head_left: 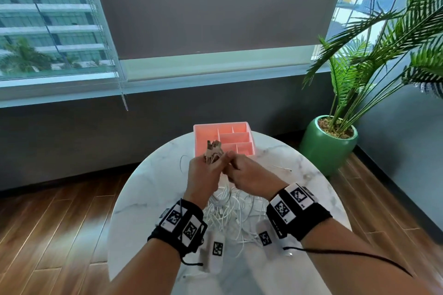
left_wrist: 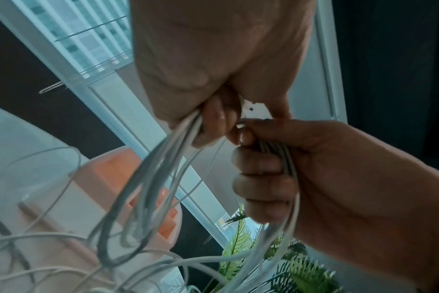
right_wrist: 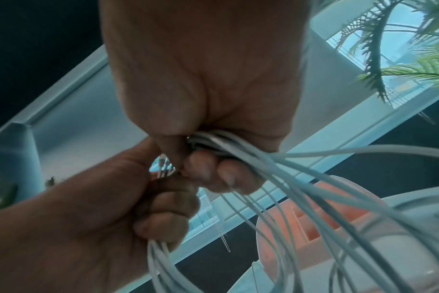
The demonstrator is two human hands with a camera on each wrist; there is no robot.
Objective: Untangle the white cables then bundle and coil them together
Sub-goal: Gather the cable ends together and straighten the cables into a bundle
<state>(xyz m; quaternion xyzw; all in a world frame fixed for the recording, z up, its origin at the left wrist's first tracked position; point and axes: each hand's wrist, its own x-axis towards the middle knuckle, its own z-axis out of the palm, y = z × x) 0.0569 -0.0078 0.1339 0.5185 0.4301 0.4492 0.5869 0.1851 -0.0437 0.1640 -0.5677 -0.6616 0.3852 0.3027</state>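
Observation:
Several white cables (head_left: 230, 211) lie tangled on the round marble table (head_left: 153, 187), and strands rise from the heap into both hands. My left hand (head_left: 211, 163) is raised above the table with its fingers curled round a bunch of cables (left_wrist: 163, 168). Brownish ends (head_left: 213, 148) stick up above this fist; what they are is unclear. My right hand (head_left: 233, 166) touches the left one and grips another group of strands (right_wrist: 301, 178). A white connector (left_wrist: 253, 109) shows between the two hands. Left hand (left_wrist: 213, 59) and right hand (left_wrist: 313, 168) are knuckle to knuckle.
A pink divided organiser (head_left: 206, 130) stands at the table's far edge, just behind the hands. A potted palm in a green pot (head_left: 326, 148) stands on the floor to the right. A window wall runs behind, with wooden floor around the table.

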